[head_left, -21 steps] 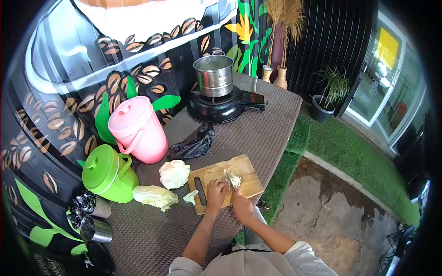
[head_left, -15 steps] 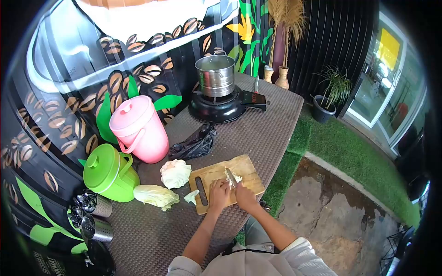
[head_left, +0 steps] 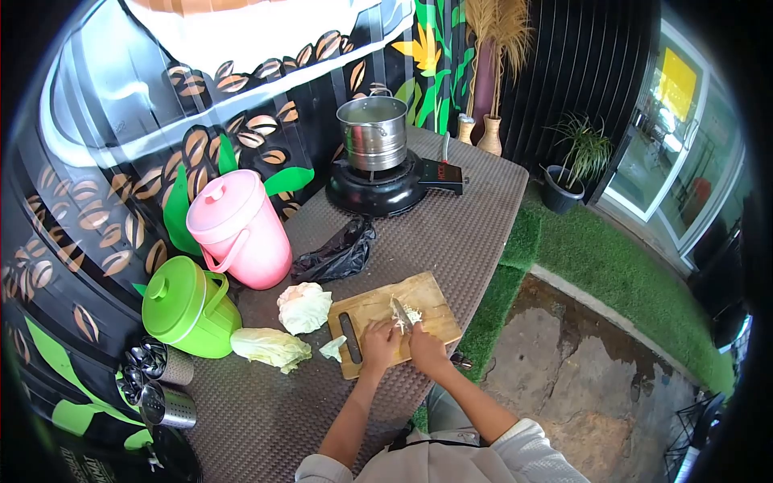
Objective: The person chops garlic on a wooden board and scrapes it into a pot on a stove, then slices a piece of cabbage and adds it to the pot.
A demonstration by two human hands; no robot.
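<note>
A wooden cutting board [head_left: 435, 301] lies on the table with finely shredded pale cabbage [head_left: 414, 312] on it. My right hand [head_left: 427, 352] is closed round the handle of a knife [head_left: 398, 307], its blade pointing away from me amid the shreds. To the left of the blade, my left hand [head_left: 378, 343] rests on the board with bent fingers, holding down a small bit of cabbage mostly hidden beneath them. A loose leaf piece [head_left: 332, 348] lies by the board's handle slot. Left of the board are a round cabbage [head_left: 304, 307] and a longer, leafy cabbage [head_left: 271, 348].
A black plastic bag [head_left: 336, 253] lies behind the board. Farther back, a steel pot [head_left: 372, 137] stands on a black gas stove [head_left: 377, 191]. Pink [head_left: 256, 241] and green [head_left: 197, 318] lidded jugs stand at left, near metal cutlery holders [head_left: 167, 404]. The table edge [head_left: 493, 278] runs at right.
Both hands stay at the same place on the board, with the knife among the shreds. My left fingers shift slightly. The whole view has moved a little.
</note>
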